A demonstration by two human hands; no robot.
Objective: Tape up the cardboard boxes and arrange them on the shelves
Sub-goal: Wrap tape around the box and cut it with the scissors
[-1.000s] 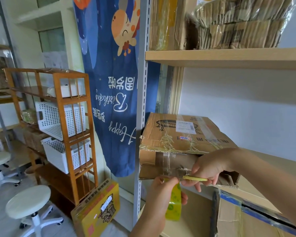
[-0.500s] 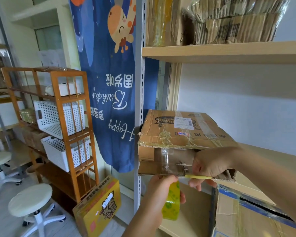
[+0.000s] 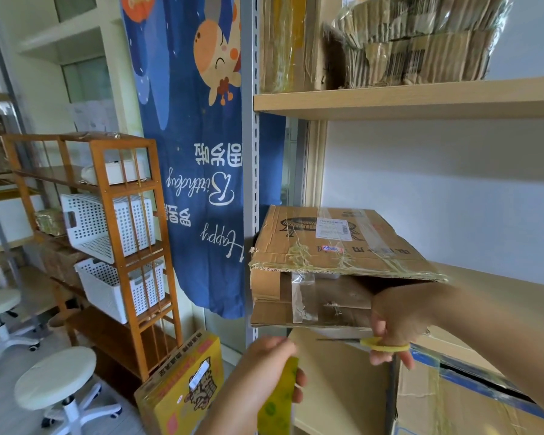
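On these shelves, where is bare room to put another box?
Free: the shelf board right of the taped cardboard box, along the white wall. Crowded: the top shelf, packed with flattened cardboard; below, both hands, the left hand and right hand, work beside a blue-edged box.

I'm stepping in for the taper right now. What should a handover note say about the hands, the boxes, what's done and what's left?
Left hand: grips the yellow tape roll, low, in front of the shelf.
Right hand: holds yellow-handled scissors, blades pointing left under the box's front edge.
Cardboard box: on the middle shelf, clear tape across its front flaps, top flap edge lifted at the right.
Blue-taped box sits below right; a yellow box leans on the floor.
Left: press the flap shut, check the seal, shelve the remaining boxes.
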